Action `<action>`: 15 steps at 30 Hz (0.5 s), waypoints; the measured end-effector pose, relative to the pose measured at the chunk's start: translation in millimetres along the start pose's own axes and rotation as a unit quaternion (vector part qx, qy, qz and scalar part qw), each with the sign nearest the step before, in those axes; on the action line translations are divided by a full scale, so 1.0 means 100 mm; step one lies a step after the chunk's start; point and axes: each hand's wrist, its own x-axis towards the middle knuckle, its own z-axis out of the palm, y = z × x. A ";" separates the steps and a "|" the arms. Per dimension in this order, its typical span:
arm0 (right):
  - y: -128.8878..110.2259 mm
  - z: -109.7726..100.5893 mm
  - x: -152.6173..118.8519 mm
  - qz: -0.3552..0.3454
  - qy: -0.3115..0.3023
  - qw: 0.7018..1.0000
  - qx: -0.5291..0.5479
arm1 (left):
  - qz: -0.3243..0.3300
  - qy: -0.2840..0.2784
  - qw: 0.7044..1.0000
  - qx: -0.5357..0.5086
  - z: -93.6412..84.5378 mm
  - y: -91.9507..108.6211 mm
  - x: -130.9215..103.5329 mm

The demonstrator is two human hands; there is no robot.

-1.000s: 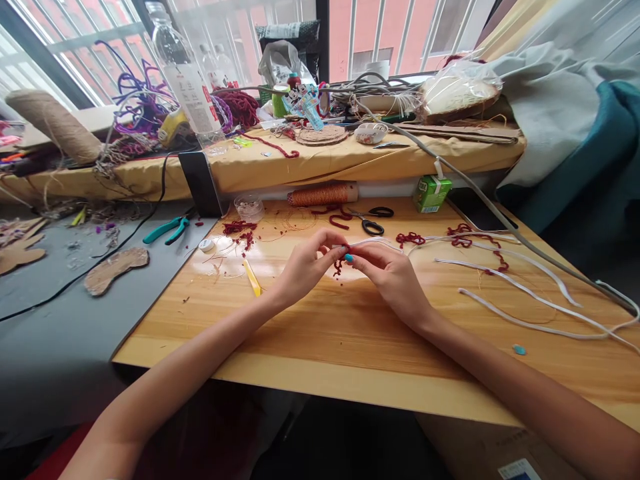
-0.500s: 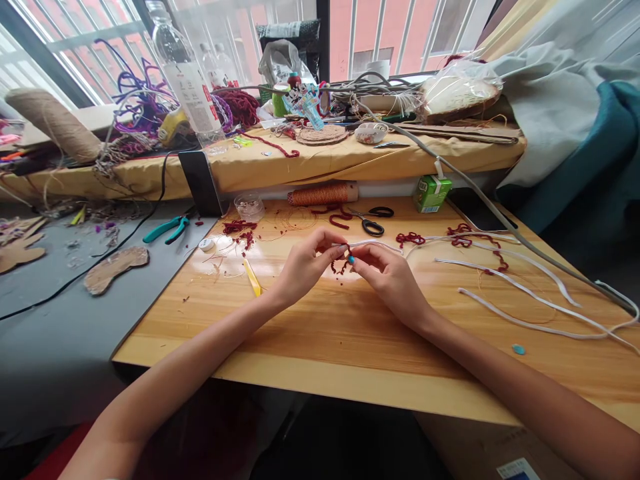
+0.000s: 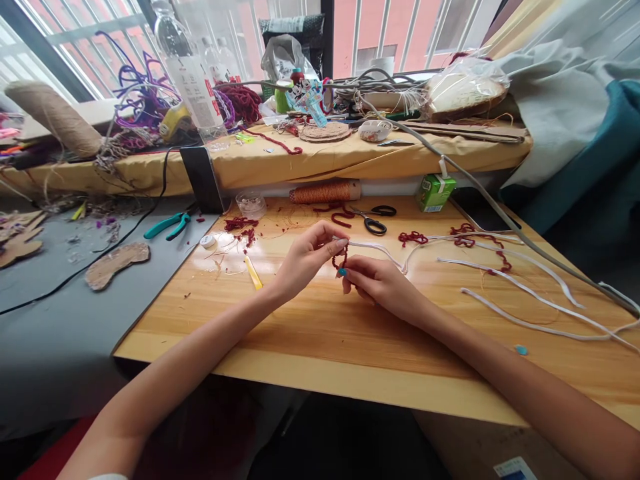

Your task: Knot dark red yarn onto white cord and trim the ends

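Note:
Thumb and fingers of my left hand [image 3: 307, 260] are closed in a pinch on a dark red chenille yarn [image 3: 345, 256], beside the end of a white cord [image 3: 374, 247]. The yarn hangs from that pinch in a loop. Slightly lower and to the right, my right hand [image 3: 387, 285] is closed on the lower part of the same yarn. A small blue spot [image 3: 342, 272] shows at its thumb tip; whether it is a nail or a separate piece I cannot tell. Both hands are just above the wooden table [image 3: 300, 347].
Black scissors [image 3: 375, 225], an orange thread cone [image 3: 325, 193] and red yarn scraps [image 3: 243, 225] lie beyond the hands. White cords [image 3: 520, 287] and a blue piece [image 3: 521, 349] are at right. Teal pliers [image 3: 167, 227] and a yellow tool [image 3: 253, 273] lie left. A green carton [image 3: 436, 193] stands behind.
My right hand has moved down and slightly left, away from the left fingertips, and the yarn now stretches between them. My left hand keeps its pinch, nearly in place.

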 end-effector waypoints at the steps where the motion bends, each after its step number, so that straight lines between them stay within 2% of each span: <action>1: 0.04 -0.01 0.00 -0.040 0.019 0.996 -0.072 | -0.005 -0.023 1.000 -0.005 -0.01 0.01 0.00; 4: 0.17 -0.08 0.00 -0.145 0.052 0.957 -0.245 | -0.036 -0.114 0.993 -0.015 -0.05 0.02 0.01; 8: 0.27 -0.21 0.02 -0.216 0.072 0.902 -0.367 | -0.083 -0.210 0.974 0.010 -0.07 0.01 0.00; 12: 0.28 -0.32 0.04 -0.266 0.108 0.851 -0.440 | -0.079 -0.253 0.962 0.063 -0.06 -0.01 -0.01; 15: 0.24 -0.36 0.04 -0.285 0.122 0.814 -0.491 | -0.059 -0.251 0.958 0.125 -0.07 -0.02 -0.01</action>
